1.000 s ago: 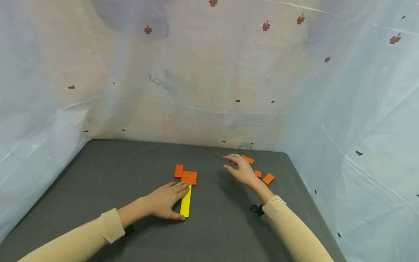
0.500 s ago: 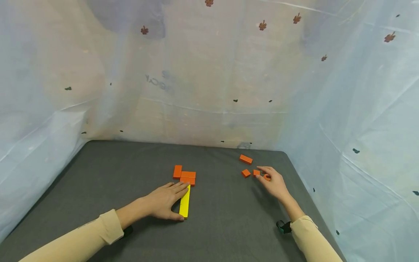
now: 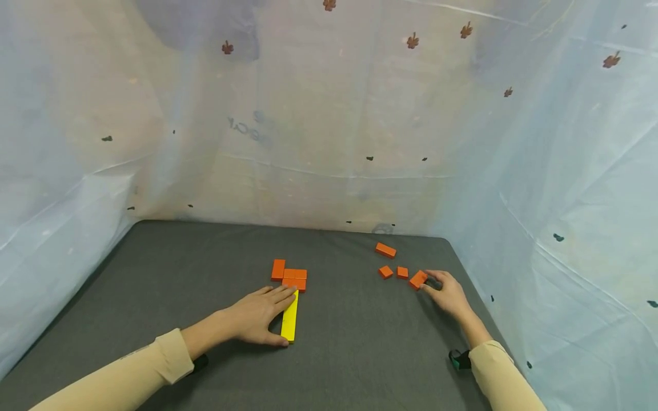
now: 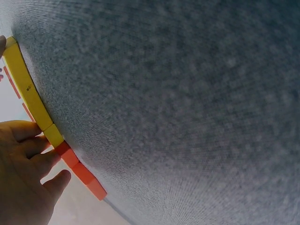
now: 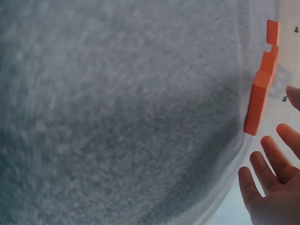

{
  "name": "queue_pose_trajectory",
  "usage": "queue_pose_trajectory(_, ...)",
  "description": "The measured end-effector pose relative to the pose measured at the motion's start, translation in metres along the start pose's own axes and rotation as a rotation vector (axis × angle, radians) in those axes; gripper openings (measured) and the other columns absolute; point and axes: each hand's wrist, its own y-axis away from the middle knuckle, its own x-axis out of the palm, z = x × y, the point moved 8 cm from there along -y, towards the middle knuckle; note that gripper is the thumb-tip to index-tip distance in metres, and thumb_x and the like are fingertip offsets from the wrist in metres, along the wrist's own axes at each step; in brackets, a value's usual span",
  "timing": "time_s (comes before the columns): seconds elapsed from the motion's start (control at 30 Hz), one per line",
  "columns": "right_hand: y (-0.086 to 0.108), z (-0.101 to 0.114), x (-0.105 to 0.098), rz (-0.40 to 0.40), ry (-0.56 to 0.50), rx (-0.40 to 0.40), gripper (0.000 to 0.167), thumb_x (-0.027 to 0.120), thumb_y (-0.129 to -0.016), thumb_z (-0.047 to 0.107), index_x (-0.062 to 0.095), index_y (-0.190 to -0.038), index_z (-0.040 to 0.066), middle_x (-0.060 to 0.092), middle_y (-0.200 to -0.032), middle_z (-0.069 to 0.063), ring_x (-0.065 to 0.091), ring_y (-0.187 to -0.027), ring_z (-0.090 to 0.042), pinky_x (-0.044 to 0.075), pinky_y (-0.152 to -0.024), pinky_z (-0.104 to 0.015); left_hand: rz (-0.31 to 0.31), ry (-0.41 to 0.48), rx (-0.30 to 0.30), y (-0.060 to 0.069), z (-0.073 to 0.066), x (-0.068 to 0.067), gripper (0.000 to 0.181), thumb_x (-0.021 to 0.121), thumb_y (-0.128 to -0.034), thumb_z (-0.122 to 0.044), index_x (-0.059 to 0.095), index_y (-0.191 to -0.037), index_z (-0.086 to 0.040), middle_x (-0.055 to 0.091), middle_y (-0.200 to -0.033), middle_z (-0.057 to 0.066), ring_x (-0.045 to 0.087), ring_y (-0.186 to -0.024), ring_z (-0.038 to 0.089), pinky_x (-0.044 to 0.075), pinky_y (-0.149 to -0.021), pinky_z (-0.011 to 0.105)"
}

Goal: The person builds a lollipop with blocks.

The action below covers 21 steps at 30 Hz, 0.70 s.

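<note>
My left hand (image 3: pixel 259 317) lies with spread fingers over a yellow strip of blocks (image 3: pixel 290 324), its thumb at the strip's near end. In the left wrist view the strip shows a long yellow block (image 4: pixel 29 89) and a short yellow block (image 4: pixel 53 135). Beyond its far end, orange blocks (image 3: pixel 295 274) sit side by side, with an upright-lying orange block (image 3: pixel 278 269) at their left. My right hand (image 3: pixel 448 294) is beside an orange block (image 3: pixel 418 279) on the right. The right wrist view shows its fingers extended, apart from that orange block (image 5: pixel 258 102).
Two small orange blocks, one turned (image 3: pixel 385 272) and one straight (image 3: pixel 402 272), lie left of the right hand. A longer orange block (image 3: pixel 386 250) lies behind them. The dark tabletop (image 3: pixel 334 365) is bounded by translucent plastic sheeting (image 3: pixel 308 114) behind and at both sides.
My right hand has moved rightwards from the middle to the orange block at far right. A small orange block, hidden or not visible a second ago, shows there now. The left hand stays put.
</note>
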Motion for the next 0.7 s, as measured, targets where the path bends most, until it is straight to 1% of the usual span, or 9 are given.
queue_pose_trajectory(0.1,-0.002,-0.002,0.005,0.035,0.033,0.014,0.055,0.071,-0.101,0.025,0.056,-0.143,-0.007,0.047,-0.146,-0.036,0.046,-0.133,-0.056,0.038,-0.108,-0.070,0.011,-0.003,-0.005,-0.001,0.001,0.001,0.107,0.060,-0.0879,-0.079,0.032,-0.164,-0.009,0.024,-0.172,0.007,0.026,-0.157,0.029,0.027,-0.124,0.054)
queue_pose_trajectory(0.23,-0.006,-0.005,0.010,0.056,0.062,0.015,0.059,0.073,-0.099,0.028,0.057,-0.142,-0.008,0.049,-0.144,-0.036,0.047,-0.131,-0.057,0.038,-0.107,-0.071,0.018,-0.005,-0.009,-0.001,0.002,0.001,0.108,0.060,-0.0877,-0.080,0.032,-0.164,-0.009,0.024,-0.172,0.007,0.026,-0.157,0.028,0.027,-0.125,0.053)
queue_pose_trajectory(0.47,-0.010,-0.007,0.015,0.045,0.085,-0.002,0.057,0.073,-0.099,0.025,0.057,-0.142,-0.008,0.050,-0.142,-0.037,0.047,-0.131,-0.057,0.038,-0.107,-0.071,0.016,-0.008,-0.004,-0.002,0.002,0.002,0.108,0.059,-0.0875,-0.080,0.032,-0.164,-0.009,0.024,-0.172,0.007,0.026,-0.157,0.028,0.027,-0.124,0.054)
queue_pose_trajectory(0.7,-0.013,-0.004,0.015,0.029,0.078,-0.027,0.055,0.072,-0.098,0.025,0.058,-0.141,-0.007,0.053,-0.141,-0.036,0.047,-0.130,-0.057,0.037,-0.107,-0.072,0.015,-0.012,-0.010,-0.002,0.003,0.004,0.109,0.058,-0.0870,-0.081,0.032,-0.164,-0.010,0.024,-0.172,0.006,0.026,-0.157,0.028,0.027,-0.124,0.053)
